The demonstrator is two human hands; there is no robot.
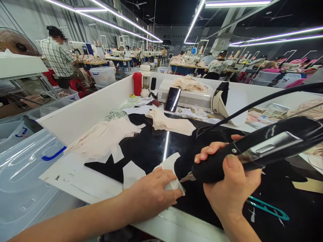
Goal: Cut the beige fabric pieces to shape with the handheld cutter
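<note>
My left hand (161,186) is closed on a small stack of white cut pieces (173,161), its fingers lying over the top and the thumb along the near edge. My right hand (232,178) grips a black corded handheld power tool (277,144) with a silver panel on its side. The tool's narrow metal tip (188,177) points left and meets, or nearly meets, the right edge of the stack; I cannot tell which. Another white piece (132,173) lies left of my left hand on the black work surface (151,151).
Cream fabric pieces (101,137) lie at the left, with another cream stack (169,121) farther back. A phone (173,99) leans on a white vented box (186,95). The tool's cable (252,107) arches over the right side. A teal thread snipper (268,208) lies near my right wrist.
</note>
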